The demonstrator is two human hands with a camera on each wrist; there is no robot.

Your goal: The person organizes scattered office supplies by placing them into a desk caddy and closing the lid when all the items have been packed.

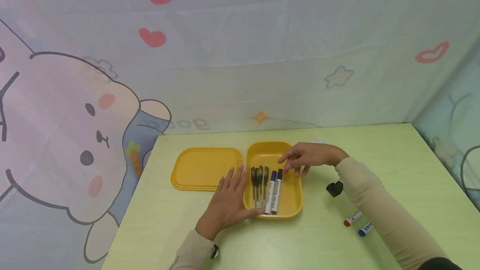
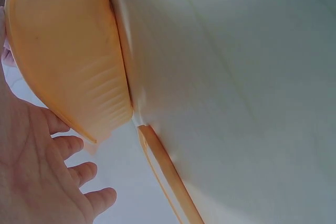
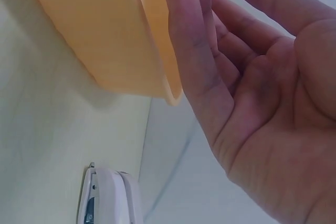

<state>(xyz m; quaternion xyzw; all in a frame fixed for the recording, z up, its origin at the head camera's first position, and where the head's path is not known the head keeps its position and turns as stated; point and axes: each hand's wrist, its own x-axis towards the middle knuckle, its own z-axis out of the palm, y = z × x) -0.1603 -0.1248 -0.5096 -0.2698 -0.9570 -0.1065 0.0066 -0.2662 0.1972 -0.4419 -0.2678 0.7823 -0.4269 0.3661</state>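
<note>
A yellow plastic box stands on the table. Several dark-capped pens lie side by side in its left half. Beside them lie a blue-capped marker and a black-capped marker. My left hand rests at the box's left rim with fingers spread, the thumb along the near edge. My right hand reaches over the right rim, fingers loosely bent near the black cap. Nothing shows in its grasp in the right wrist view, though some fingertips are hidden behind the box wall.
A flat yellow lid lies left of the box. Red-capped and blue-capped markers lie partly under my right forearm. A white stapler-like object lies on the table. A printed cloth hangs behind the table.
</note>
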